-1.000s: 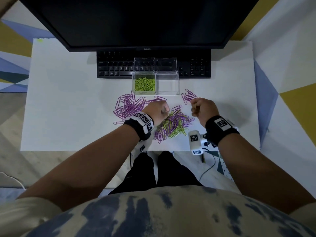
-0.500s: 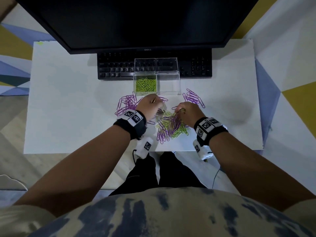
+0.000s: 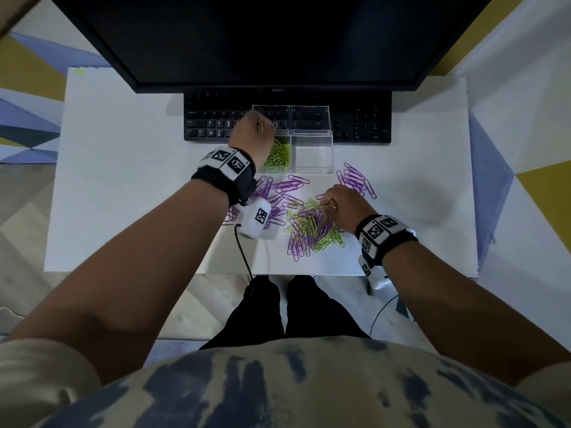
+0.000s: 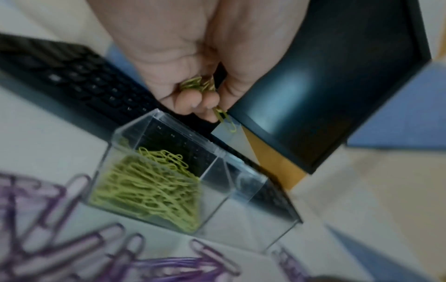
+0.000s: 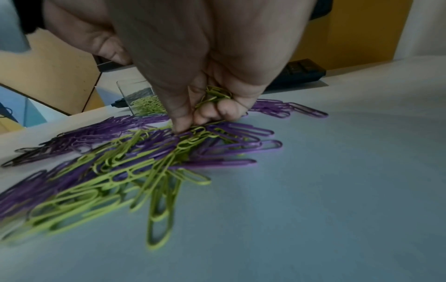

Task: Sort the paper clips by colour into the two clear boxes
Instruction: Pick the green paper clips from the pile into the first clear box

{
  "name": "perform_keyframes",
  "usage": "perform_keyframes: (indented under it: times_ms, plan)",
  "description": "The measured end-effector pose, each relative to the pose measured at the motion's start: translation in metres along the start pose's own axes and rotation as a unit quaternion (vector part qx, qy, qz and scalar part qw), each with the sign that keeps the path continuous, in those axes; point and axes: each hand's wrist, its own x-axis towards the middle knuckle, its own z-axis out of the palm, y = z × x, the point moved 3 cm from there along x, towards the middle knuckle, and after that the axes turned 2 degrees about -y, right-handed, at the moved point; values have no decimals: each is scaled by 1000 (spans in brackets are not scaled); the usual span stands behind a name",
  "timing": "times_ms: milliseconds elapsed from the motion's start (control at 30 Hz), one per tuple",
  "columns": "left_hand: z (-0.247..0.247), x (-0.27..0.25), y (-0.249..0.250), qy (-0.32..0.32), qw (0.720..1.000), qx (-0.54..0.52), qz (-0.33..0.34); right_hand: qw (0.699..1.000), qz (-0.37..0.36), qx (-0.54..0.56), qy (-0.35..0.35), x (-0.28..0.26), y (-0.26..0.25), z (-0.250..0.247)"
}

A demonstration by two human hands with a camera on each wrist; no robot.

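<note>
Left hand [image 3: 254,133]: positioned at upper centre of the head view, over the left clear box [image 3: 276,156]. Fingers curled round a small bunch of green clips [image 4: 200,85]; one clip hangs free below the fingertips [image 4: 190,99], above the box's open top. Judged to be at the point of release.

Right hand [image 3: 341,206]: down on the mixed pile [image 3: 312,230] at centre frame. Thumb and forefinger pinch at a green clip in the heap while the remaining fingers hold several green clips [image 5: 217,94] already gathered against the palm.

Left clear box: part filled with green clips only. Right clear box [image 3: 312,152], touching it on the right side: nothing seen inside. Both stand on the white surface [image 3: 123,196] just in front of the keyboard [image 3: 358,122].

Purple clips: one spread [image 3: 275,193] below the boxes, a smaller group [image 3: 355,179] to the right of centre, more tangled into the mixed pile. None boxed; purple sorting judged not yet begun.

Handling: the clips are light, stiff coated wire, smooth and inclined to hook through one another. Lifting one from the heap may drag neighbours of the wrong colour. Best taken by a rounded end lying clear of the tangle, then lifted free before closing into the palm. A loosely held bunch may shed clips outside the box.
</note>
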Motion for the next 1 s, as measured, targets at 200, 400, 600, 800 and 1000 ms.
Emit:
perform_keyframes:
  times_ms: [200, 400, 600, 800, 1000]
  plan:
    - [10, 7, 6, -62, 965, 232, 106, 995, 57, 78, 12, -4, -4, -12]
    - [12, 3, -9, -111, 954, 245, 135, 995, 74, 67, -9, -1, -18, -41]
    - [-4, -30, -19, 4, 975, 149, 162, 992, 20, 121, 13, 14, -60, -74]
    - [37, -67, -60, -88, 969, 171, 157, 995, -41, 74, 46, 63, -108, -72]
    - [59, -66, -72, -127, 957, 205, 161, 994, -79, -70, 3, 95, -137, -40]
